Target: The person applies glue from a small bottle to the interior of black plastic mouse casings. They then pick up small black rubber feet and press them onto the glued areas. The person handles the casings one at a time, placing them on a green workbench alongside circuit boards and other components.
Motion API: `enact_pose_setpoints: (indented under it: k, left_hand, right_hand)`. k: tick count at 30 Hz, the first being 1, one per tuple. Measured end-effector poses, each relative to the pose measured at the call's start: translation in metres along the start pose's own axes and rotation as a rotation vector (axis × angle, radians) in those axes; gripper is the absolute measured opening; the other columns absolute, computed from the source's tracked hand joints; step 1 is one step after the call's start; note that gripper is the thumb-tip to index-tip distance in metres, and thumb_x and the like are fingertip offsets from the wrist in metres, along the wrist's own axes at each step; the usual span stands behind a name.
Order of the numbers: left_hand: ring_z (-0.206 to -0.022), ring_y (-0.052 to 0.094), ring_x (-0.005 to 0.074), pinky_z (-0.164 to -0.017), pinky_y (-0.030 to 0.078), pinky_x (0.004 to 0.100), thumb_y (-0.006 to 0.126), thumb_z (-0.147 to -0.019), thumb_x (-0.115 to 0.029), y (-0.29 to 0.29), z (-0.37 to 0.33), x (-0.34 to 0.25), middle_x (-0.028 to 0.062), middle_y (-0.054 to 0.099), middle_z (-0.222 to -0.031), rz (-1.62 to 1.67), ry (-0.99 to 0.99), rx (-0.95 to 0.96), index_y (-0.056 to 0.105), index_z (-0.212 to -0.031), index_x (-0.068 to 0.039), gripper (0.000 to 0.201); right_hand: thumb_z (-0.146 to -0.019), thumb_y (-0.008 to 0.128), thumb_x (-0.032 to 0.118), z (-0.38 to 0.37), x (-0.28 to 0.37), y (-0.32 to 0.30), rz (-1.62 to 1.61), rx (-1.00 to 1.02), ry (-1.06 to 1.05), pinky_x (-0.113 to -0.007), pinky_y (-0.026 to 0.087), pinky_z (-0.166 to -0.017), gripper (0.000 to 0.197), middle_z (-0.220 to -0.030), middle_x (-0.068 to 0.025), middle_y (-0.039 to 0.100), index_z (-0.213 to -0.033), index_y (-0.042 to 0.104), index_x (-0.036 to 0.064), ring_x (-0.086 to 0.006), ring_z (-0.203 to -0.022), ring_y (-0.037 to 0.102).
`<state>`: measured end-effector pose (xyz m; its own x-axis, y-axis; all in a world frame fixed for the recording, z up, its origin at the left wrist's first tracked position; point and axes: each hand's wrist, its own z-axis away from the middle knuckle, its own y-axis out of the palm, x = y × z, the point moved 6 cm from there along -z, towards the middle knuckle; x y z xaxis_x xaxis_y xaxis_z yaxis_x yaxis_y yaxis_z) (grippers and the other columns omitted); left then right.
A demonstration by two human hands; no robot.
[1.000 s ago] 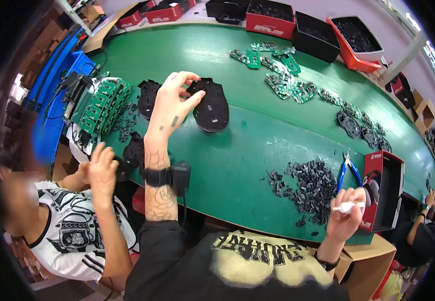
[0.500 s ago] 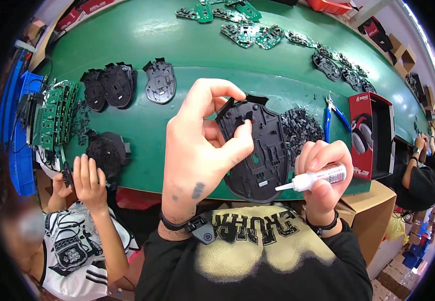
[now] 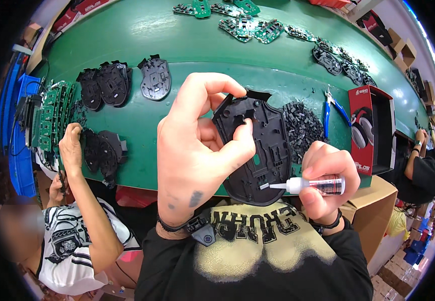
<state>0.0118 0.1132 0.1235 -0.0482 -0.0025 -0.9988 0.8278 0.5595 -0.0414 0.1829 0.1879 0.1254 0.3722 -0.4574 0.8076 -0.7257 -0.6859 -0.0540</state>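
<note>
Black shell (image 3: 262, 163) is clamped in the left hand's grip (image 3: 195, 150), a bottle (image 3: 330, 185) in the right hand's grip (image 3: 334, 163).

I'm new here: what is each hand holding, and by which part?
Left hand: black plastic shell, near its upper left edge. Right hand: small nozzle bottle, by its body.

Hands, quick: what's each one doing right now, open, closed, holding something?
Left hand: closed, pinching the black shell near its top.
Right hand: closed around the bottle.
</note>
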Motion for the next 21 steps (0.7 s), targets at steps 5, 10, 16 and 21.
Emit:
enact_pose_setpoints:
  k: [5,10,16,21]
  left_hand:
    - [-0.083,0.05,0.0015,-0.059,0.043,0.013,0.058,-0.072,0.013,0.002,0.0,0.0,0.0031,0.053,-0.103,0.001,0.029,0.011,0.05,-0.107,-0.003,0.039]
    - [-0.084,0.049,0.0018,-0.059,0.042,0.0129,0.057,-0.072,0.013,0.006,0.002,-0.001,0.0031,0.052,-0.102,-0.005,0.038,0.027,0.05,-0.107,-0.002,0.039]
    - [-0.079,0.049,0.0008,-0.058,0.041,0.0129,0.057,-0.072,0.014,0.004,0.002,0.002,0.003,0.052,-0.1,0.023,0.012,0.025,0.05,-0.107,-0.002,0.039]
    - [-0.072,0.049,-0.0003,-0.055,0.04,0.013,0.06,-0.073,0.01,0.008,-0.005,0.005,0.0019,0.054,-0.096,0.005,-0.026,0.016,0.052,-0.106,-0.003,0.036]
  right_hand:
    - [-0.063,0.072,0.003,0.0,0.002,-0.001,0.029,-0.023,-0.036,-0.026,0.033,-0.044,0.022,-0.059,-0.0056,0.052,-0.079,0.057,-0.0028,-0.0142,-0.047,0.045]
    - [-0.063,0.071,0.002,0.001,0.005,0.0,0.032,0.026,-0.029,-0.026,0.033,-0.044,0.021,-0.059,-0.0055,0.052,-0.079,0.057,-0.002,-0.014,-0.047,0.045]
    - [-0.064,0.071,0.003,0.001,0.005,0.003,0.048,0.061,-0.053,-0.025,0.033,-0.044,0.022,-0.058,-0.0055,0.053,-0.08,0.058,-0.0015,-0.0142,-0.048,0.046]
    - [-0.078,0.072,0.025,0.013,-0.002,-0.022,-0.202,-0.284,0.081,-0.025,0.033,-0.044,0.036,-0.065,-0.004,0.046,-0.085,0.047,0.0012,-0.0116,-0.052,0.041]
